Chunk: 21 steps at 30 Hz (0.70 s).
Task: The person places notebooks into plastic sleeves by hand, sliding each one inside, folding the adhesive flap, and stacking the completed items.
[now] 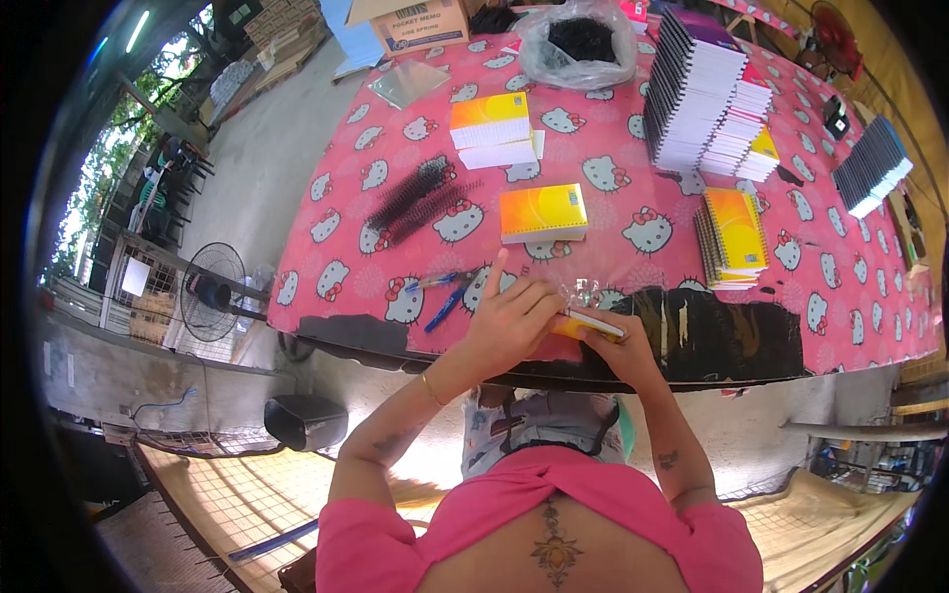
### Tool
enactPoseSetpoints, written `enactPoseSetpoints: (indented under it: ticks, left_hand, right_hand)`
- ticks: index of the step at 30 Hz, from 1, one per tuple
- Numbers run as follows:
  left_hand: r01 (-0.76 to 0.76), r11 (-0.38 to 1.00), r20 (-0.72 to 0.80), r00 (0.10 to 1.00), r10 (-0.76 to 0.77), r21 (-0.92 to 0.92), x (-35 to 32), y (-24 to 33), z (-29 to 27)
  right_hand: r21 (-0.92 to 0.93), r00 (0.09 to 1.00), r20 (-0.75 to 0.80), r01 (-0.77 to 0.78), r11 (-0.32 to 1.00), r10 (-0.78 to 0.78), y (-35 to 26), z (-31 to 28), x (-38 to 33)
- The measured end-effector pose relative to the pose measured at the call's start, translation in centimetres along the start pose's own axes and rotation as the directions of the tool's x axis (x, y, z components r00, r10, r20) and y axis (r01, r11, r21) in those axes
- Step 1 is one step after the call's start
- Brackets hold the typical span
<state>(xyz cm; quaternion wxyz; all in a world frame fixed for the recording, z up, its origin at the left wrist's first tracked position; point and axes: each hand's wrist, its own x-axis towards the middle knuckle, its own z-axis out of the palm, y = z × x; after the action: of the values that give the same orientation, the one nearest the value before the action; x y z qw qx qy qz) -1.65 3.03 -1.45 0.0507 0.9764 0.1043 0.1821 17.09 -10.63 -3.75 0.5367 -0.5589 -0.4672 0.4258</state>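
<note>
Notebook: small yellow notebook, held at the near edge of the table, partly inside a clear plastic sleeve.
Right hand: closed around the notebook from below, wrist bent inward.
Left hand: fingers pinched on the notebook's left end, index finger raised.
Pens: blue pens just left of the notebook.
Orange notebook: flat, beyond the notebook.
Black spiral coils: farther left of it.
</note>
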Motion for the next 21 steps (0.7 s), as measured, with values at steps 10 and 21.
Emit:
enactPoseSetpoints:
  ticks: [10, 21]
  left_hand:
    - [0.293, 0.950, -0.079, 0.955, -0.286, 0.107, -0.3, 5.3, 1.9]
    - [0.172, 0.983, -0.013, 0.985, -0.171, 0.066, -1.5, 5.8, 3.5]
  right_hand:
    - [-0.010, 1.000, 0.019, -0.001, 1.000, 0.001, 0.9, 0.0, 0.2]
    - [-0.038, 0.998, 0.006, 0.061, 0.997, -0.061, 1.3, 0.3, 0.1]
